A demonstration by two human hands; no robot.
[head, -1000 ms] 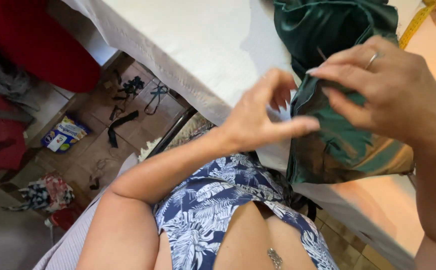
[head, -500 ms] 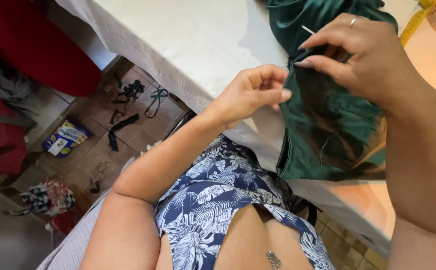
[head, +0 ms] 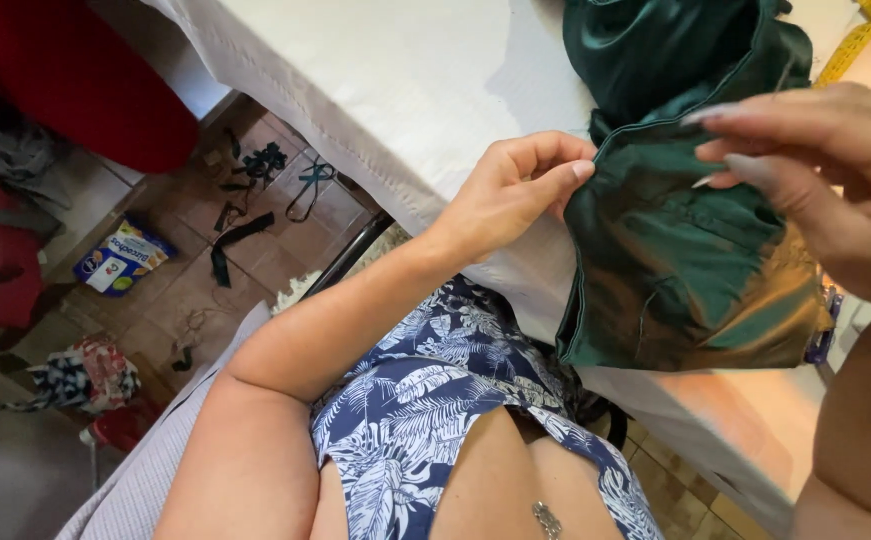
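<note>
The green fabric (head: 675, 250) is draped over the edge of the white table (head: 405, 90). Its left edge is pinched by the closed left hand (head: 515, 190); its top is touched by the right hand (head: 835, 180), fingers loosely extended, though a grip cannot be told.

A glossy, smooth satin-like green cloth (head: 685, 260) is pinched by the left hand (head: 510, 195) and the right hand (head: 835, 190). A matt, woven white tablecloth (head: 395, 90) is seen beneath it. The floor (head: 255, 250) is laid with dull brown tiles.
</note>
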